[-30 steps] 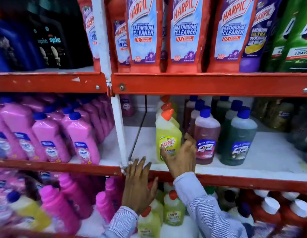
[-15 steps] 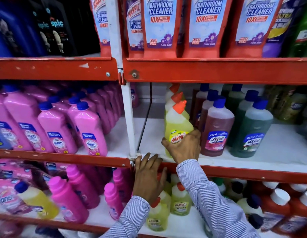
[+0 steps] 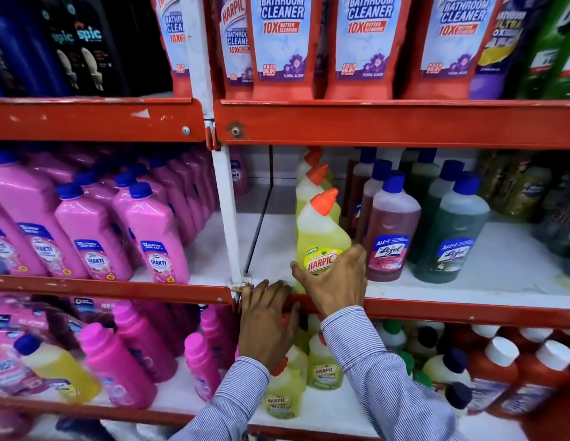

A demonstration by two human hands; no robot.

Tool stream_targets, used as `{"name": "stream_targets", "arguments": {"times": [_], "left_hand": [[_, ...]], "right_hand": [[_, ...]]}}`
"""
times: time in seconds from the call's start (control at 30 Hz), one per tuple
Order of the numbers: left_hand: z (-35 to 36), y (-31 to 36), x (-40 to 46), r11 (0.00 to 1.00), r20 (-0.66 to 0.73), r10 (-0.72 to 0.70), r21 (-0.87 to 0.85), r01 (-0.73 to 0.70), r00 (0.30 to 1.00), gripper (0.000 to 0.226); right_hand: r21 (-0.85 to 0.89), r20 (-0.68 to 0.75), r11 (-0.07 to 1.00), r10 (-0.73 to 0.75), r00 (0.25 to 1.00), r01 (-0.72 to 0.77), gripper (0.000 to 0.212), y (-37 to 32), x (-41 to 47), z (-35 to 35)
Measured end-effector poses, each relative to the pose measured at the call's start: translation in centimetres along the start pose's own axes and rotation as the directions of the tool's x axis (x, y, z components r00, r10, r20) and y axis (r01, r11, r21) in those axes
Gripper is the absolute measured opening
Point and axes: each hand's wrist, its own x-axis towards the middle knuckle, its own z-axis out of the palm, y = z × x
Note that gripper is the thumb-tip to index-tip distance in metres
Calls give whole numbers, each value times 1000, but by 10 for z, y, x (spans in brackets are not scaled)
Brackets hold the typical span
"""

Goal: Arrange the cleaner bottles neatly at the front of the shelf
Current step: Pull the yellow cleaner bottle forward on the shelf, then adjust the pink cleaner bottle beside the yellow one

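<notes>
1. Gripping the front yellow Harpic bottle (image 3: pixel 322 240) low on its label, the right hand (image 3: pixel 333 280) is seen with thumb on one side and fingers wrapped round the other; half a second earlier the same grasp was held, and a second ago the fingers were only reaching onto the bottle.
2. The bottle is stood upright at the front of the white shelf (image 3: pixel 468 291), directly above the right hand, just behind the red front rail (image 3: pixel 452 311).
3. The left hand (image 3: pixel 264 323) is laid flat and open on that rail, below and beside the right hand, holding nothing, much as it was before.
4. Behind the gripped bottle, two more yellow orange-capped bottles are lined up, making three in the row.
5. Just beyond the right hand's fingers, a reddish Lizol bottle (image 3: pixel 390 230) is stood, with a green Lizol bottle (image 3: pixel 451 237) further out; more of each are ranged behind, their number unclear.
6. Past the white upright (image 3: pixel 228 224) beyond the left hand, pink Shakti bottles (image 3: pixel 156 237) are packed in rows.
7. Above both hands, red Harpic bathroom cleaner pouches (image 3: pixel 282 46) are ranged on the upper shelf.
</notes>
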Motion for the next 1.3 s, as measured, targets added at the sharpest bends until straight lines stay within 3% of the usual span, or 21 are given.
{"name": "stream_targets", "arguments": {"times": [0.13,0.2,0.27,0.33,0.43,0.53,0.9,1.17,1.3], "left_hand": [[1,0,-1,1000,-27,-3,-9,3,1000,38],[1,2,-1,1000,-36,-14,-16,13,999,38],[2,5,-1,999,-43,-28,-30,27,999,38],[1,7,-1,998,-45,-41,-40,39,998,39],[0,8,-1,999,-42,-44,-32,42,998,40],[-2,11,-1,998,-32,-59,-32,58,998,41],[-4,15,-2,997,-15,-81,-9,80,997,43],[-6,17,-3,997,-33,-79,1,79,996,42],[-5,16,-3,997,-25,-79,4,80,997,39]], "right_hand": [[105,-23,989,-99,995,101,95,22,-2,-11],[208,-120,967,-122,985,145,80,38,-2,-21],[248,-236,959,-77,969,137,67,56,5,-29],[198,-296,979,3,955,58,69,70,20,-31],[43,-252,992,124,960,-117,91,76,45,-31],[3,-147,983,182,972,-183,104,76,61,-30],[-91,-115,991,91,989,-102,86,88,45,-51],[-106,-79,990,88,993,-96,92,91,32,-60],[-21,-64,998,57,996,-58,92,95,29,-65]]}}
